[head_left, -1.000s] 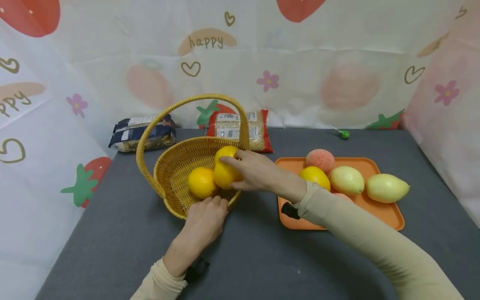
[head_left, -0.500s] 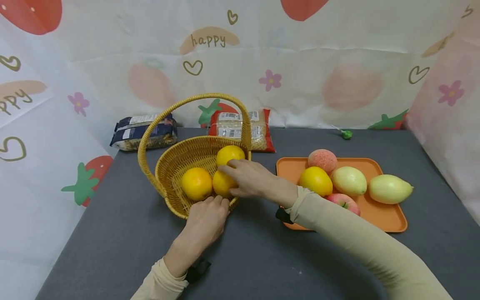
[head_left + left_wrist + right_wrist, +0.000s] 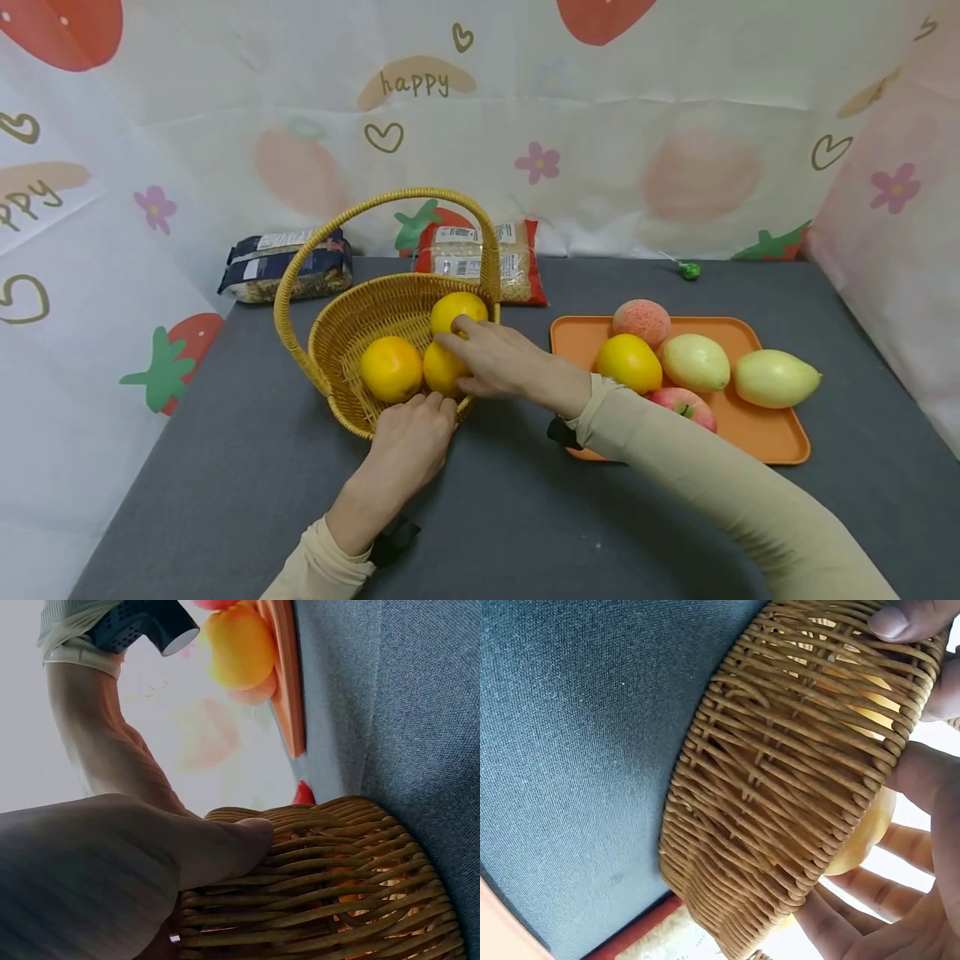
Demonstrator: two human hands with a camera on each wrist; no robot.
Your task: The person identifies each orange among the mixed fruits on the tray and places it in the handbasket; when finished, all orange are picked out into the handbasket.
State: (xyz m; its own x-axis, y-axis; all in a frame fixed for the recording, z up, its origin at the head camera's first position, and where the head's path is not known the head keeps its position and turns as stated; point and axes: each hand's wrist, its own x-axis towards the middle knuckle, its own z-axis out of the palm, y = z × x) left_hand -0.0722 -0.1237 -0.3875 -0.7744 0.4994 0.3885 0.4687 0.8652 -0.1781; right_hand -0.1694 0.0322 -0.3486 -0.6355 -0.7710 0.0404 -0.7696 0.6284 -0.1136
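A wicker basket with a tall arched handle stands on the dark cloth, holding three oranges. My left hand grips its near rim, with the thumb lying along the outer weave in the left wrist view. My right hand reaches over the right side of the rim, its fingers curved round one orange low in the basket. A second orange lies to the left of that one, and a third orange sits behind it. In the right wrist view the basket wall hides much of the fruit.
To the right is an orange tray bearing an apple, a pink rough-skinned fruit, a yellow fruit and two pale green-yellow fruits. Behind the basket lie a dark packet and a red-edged packet.
My right hand has lowered its orange into the basket. The left-hand orange has shifted slightly left, and the back orange shows more clearly. My left hand stays on the rim.
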